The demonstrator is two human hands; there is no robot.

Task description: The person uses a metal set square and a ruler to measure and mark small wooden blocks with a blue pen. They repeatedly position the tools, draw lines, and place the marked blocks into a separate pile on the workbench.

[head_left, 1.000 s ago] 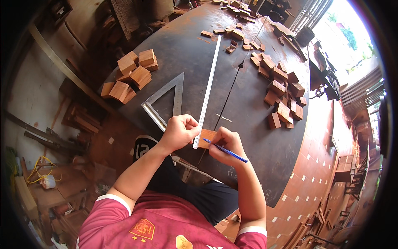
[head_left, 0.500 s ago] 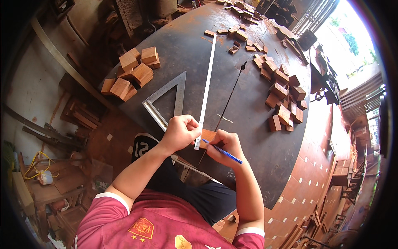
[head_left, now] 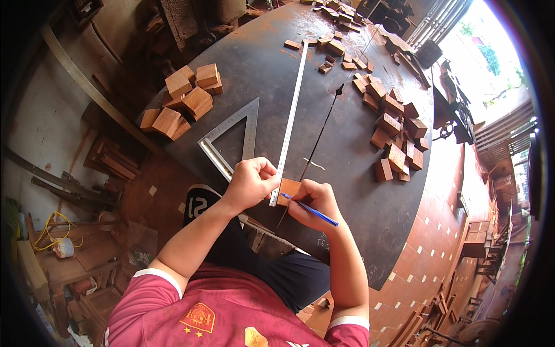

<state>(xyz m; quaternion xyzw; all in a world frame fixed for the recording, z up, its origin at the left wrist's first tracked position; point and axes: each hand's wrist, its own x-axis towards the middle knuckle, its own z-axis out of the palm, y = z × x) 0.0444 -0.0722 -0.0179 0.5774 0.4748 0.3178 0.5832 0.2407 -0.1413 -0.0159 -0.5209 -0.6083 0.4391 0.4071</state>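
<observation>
With closed fingers my left hand (head_left: 251, 184) grips a long white metal ruler (head_left: 293, 110) near its close end. The ruler stretches away across the dark table. Under its near end and beside my right hand (head_left: 315, 205) lies a small wooden block (head_left: 290, 188), partly hidden by the fingers. My right hand is closed round a blue pen (head_left: 315, 212), whose tip points at the block by the ruler's edge. Left of the ruler lies a grey triangular set square (head_left: 252, 124), its lower part close to my left hand.
Wooden blocks are heaped at the table's left (head_left: 197, 103) and right (head_left: 396, 158). Smaller wood pieces (head_left: 329, 43) lie scattered at the far end. A thin slot (head_left: 324, 130) runs along the dark tabletop (head_left: 347, 225), and tiled floor (head_left: 413, 254) shows at the right.
The ruler's far end has swung slightly to the right and away, while its near end has shifted a little left. Both hands and the pen stay almost where they were.
</observation>
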